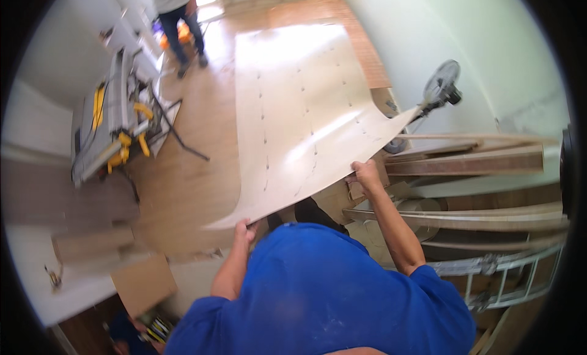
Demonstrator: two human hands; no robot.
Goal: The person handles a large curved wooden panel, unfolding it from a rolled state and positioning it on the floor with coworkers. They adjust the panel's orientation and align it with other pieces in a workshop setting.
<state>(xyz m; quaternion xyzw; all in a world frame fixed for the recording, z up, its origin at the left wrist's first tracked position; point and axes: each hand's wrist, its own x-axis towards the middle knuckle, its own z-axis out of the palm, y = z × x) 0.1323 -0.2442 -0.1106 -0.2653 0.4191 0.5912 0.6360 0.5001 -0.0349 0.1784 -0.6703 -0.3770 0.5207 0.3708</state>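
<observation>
A large, thin, pale plywood sheet [299, 110] with rows of small marks stretches away from me over the wooden floor, sagging in its middle. My left hand [246, 230] grips its near edge at the left corner. My right hand [365, 173] holds the same edge further right and higher, thumb on top. My blue shirt [330, 294] fills the bottom of the view below the sheet.
A grey and yellow table saw [113, 125] on a folding stand stands at the left. Another person [177, 18] stands at the far end. At the right are a pedestal fan [441, 86], stacked boards [471, 162] and a metal ladder [507, 275]. A cardboard piece [143, 283] lies lower left.
</observation>
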